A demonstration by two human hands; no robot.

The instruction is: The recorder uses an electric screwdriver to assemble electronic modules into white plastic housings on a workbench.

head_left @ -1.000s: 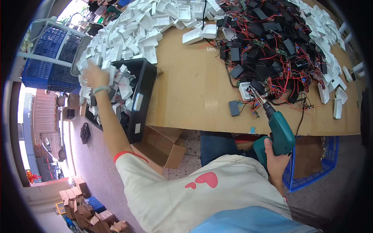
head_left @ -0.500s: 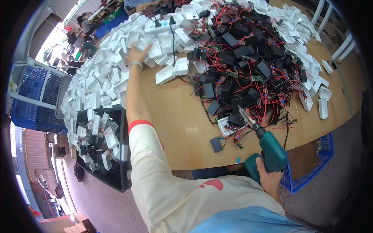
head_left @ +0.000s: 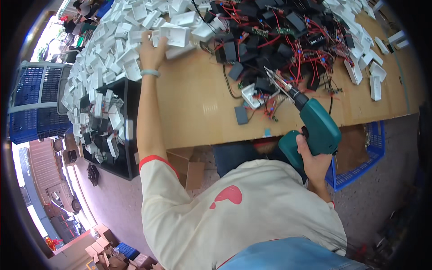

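Observation:
On the far left side of the table, my left hand (head_left: pixel 152 53) pinches the edge of a white open plastic case (head_left: pixel 174 35). More loose white cases (head_left: pixel 108 47) lie heaped around that hand. My right hand (head_left: pixel 313 163) grips a green power screwdriver (head_left: pixel 320 126) by its handle at the table's front edge. Its long bit points away from me, above a few circuit boards with red wires. Close to the bit, a white case (head_left: pixel 253 97) with black parts and wires in it rests on the table.
A large pile of black blocks (head_left: pixel 294 20), boards and red wires covers the table's far middle. A black crate (head_left: pixel 130 135) of wired white cases stands at the left. Below the table's right edge is a blue plastic basket (head_left: pixel 360 168); blue crates (head_left: pixel 29 121) stand far left.
My left hand has closed on a white case and shifted it slightly. The view has tilted down, so the table sits higher. My right hand still holds the screwdriver.

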